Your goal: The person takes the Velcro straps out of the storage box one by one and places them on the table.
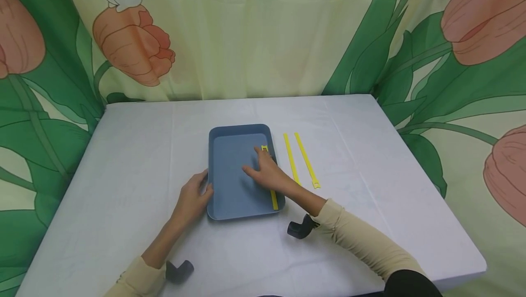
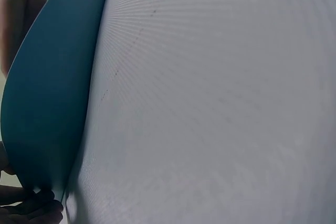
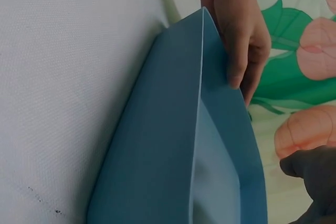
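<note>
One blue tray (image 1: 232, 169) | left hand (image 1: 192, 198) grips it, 9 o'clock | right hand (image 1: 269, 174) spread, loose, above yellow strip (image 1: 274, 200), 3 o'clock

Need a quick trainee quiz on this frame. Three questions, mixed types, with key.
1. Count: how many yellow strips lie on the table outside the tray?

2. Multiple choice: which side of the tray does the left hand hold, as the head view shows it?
A) far
B) left
C) right

3. Short answer: what partly hides the strip inside the tray in the head view?

Key: 1: two. 2: B. 3: the right hand.
</note>
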The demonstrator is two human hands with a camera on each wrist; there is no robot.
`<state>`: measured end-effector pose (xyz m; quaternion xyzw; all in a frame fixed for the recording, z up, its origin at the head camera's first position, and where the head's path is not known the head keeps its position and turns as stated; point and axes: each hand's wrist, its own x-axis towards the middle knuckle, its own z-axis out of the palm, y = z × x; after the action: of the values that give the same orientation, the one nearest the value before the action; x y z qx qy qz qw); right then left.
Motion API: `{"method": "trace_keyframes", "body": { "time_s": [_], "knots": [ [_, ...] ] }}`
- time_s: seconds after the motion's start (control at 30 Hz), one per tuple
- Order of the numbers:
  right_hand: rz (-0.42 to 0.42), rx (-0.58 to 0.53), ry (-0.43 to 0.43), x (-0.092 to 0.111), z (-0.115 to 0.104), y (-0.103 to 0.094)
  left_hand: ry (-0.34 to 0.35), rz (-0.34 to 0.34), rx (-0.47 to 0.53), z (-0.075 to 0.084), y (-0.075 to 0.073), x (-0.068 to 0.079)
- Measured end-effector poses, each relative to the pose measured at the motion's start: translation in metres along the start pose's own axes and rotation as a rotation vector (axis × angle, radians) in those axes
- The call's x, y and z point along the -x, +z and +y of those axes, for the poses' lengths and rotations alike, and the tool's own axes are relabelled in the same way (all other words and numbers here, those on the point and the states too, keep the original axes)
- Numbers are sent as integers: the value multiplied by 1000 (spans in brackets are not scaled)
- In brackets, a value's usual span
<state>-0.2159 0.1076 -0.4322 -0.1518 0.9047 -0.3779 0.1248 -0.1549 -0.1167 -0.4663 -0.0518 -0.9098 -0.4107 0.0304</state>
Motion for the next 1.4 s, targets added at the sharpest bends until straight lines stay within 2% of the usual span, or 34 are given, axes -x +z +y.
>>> {"method": "trace_keyframes", "body": {
  "time_s": [0.23, 0.63, 1.13, 1.4],
  "knots": [
    [-35, -13, 97, 0, -5, -2, -1, 13, 8, 0, 0, 0],
    [-102, 15, 226, -6, -9, -5, -2, -13, 12, 1, -1, 2],
    [-60, -35, 264, -18, -11, -4, -15, -14, 16, 2, -1, 2],
    [-20, -119, 225, -19, -18, -4, -20, -14, 24, 3, -1, 2]
  ]
}}
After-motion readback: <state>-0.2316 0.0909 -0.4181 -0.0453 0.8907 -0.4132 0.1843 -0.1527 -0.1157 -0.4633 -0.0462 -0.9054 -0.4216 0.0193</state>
